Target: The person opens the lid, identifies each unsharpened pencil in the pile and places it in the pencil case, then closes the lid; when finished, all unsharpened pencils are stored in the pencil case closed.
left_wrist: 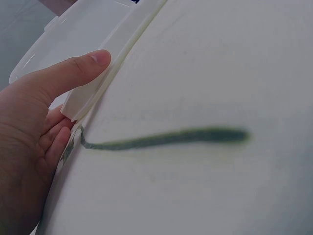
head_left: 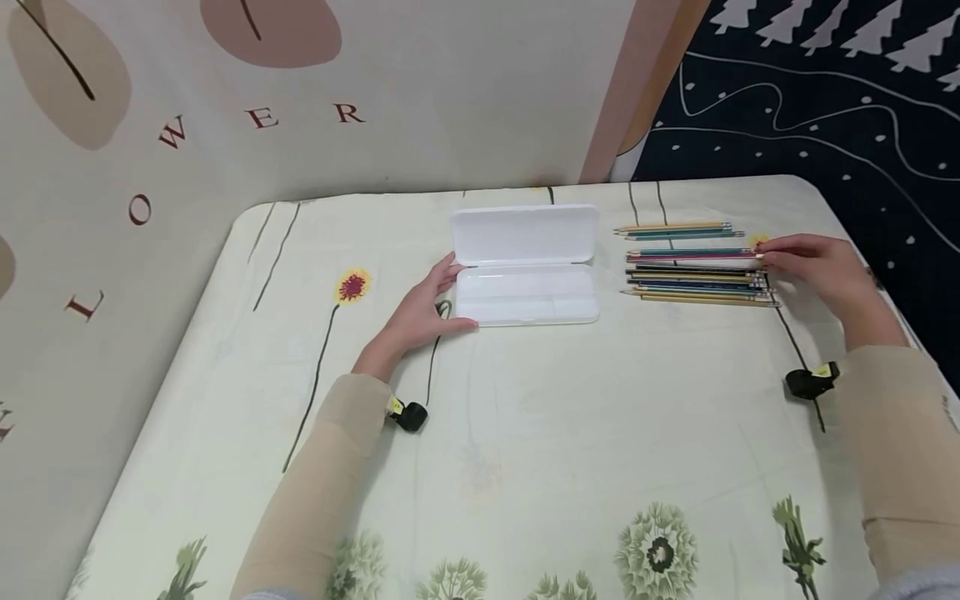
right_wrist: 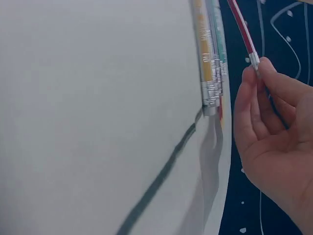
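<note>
Head view shows two bare hands. The left hand [head_left: 416,312] holds one end of a long white plastic box [head_left: 517,296], with its thumb on the near corner and its fingers bent along the side. The right hand [head_left: 821,262] pinches the silver end of a thin, shiny red-pink pencil [right_wrist: 243,27] between thumb and fingertips.

The box sits in the middle of the far half of the table, smooth and glossy, with rounded corners. Its flat lid [head_left: 525,236] is swung open at the back. To its right lies a row of slim dark and gold pencils [head_left: 697,287], side by side. Beyond the pinched pencil lies a little bunch of yellow and green pencils [head_left: 682,227].

Under everything is a pale cloth [head_left: 525,417] with soft creases and printed flowers. Long tan sleeves [head_left: 300,500] cover both arms. Behind the table's right side hangs a dark blue cloth [head_left: 795,158] with white trees and wavy lines.
</note>
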The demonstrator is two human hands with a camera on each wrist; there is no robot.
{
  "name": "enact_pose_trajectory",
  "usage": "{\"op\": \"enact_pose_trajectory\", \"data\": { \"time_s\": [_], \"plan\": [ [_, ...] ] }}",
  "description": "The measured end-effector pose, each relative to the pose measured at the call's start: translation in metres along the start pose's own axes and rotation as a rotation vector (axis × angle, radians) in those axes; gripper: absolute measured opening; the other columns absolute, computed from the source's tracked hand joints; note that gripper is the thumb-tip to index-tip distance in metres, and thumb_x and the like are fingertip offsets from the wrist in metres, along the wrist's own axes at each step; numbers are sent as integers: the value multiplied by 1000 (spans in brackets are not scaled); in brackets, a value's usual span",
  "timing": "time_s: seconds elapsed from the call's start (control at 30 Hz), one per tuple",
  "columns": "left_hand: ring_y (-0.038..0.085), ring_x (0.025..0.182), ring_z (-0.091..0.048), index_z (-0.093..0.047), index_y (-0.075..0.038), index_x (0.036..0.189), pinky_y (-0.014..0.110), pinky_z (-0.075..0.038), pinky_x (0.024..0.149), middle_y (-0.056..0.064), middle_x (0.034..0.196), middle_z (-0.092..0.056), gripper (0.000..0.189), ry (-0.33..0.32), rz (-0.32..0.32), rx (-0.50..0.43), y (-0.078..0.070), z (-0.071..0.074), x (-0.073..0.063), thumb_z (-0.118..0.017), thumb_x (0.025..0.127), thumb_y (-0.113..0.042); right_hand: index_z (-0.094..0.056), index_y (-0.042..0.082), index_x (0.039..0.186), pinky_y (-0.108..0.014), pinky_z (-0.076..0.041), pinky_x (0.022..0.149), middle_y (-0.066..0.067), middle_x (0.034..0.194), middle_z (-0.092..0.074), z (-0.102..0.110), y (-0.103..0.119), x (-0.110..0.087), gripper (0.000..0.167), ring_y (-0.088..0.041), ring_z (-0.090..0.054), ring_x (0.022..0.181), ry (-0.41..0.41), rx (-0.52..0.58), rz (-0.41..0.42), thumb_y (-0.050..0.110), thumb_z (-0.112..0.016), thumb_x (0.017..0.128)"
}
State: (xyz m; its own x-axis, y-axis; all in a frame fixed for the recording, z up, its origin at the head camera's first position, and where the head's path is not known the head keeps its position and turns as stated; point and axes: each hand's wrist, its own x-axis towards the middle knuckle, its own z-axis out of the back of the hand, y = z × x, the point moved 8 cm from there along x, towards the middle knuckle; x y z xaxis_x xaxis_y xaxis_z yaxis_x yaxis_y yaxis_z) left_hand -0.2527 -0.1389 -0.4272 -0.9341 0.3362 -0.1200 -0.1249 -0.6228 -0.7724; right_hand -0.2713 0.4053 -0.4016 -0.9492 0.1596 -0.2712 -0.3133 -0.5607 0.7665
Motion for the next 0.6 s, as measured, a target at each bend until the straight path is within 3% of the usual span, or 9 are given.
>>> {"op": "enact_pose_trajectory", "data": {
  "time_s": [0.1, 0.3, 0.6],
  "plan": [
    [22, 149, -36, -8, -19, 162, 40, -27, 126, 1, 162, -35, 116, 2, 4, -1, 0, 0, 0, -86, 77, -37, -76, 38, 107, -3, -45, 73, 36, 90, -61, 4, 0, -4, 22, 10, -52, 93, -20, 159, -35, 45, -72, 87],
    [22, 149, -36, -8, -20, 162, 40, -26, 126, 1, 163, -34, 116, 3, 11, -1, -1, 1, 0, -86, 77, -37, -81, 23, 97, -9, -56, 71, 17, 85, -73, 2, 1, -8, 21, 5, -69, 79, -15, 614, -97, 20, -84, 76],
    [23, 149, -36, -8, -21, 162, 40, -27, 126, 0, 163, -34, 117, 3, 10, -3, 0, 0, 0, -86, 77, -39, -81, 12, 100, -15, -59, 72, 6, 87, -76, -4, 19, -12, 26, -5, -75, 81, 18, 812, -57, 9, -84, 75]
  ]
}}
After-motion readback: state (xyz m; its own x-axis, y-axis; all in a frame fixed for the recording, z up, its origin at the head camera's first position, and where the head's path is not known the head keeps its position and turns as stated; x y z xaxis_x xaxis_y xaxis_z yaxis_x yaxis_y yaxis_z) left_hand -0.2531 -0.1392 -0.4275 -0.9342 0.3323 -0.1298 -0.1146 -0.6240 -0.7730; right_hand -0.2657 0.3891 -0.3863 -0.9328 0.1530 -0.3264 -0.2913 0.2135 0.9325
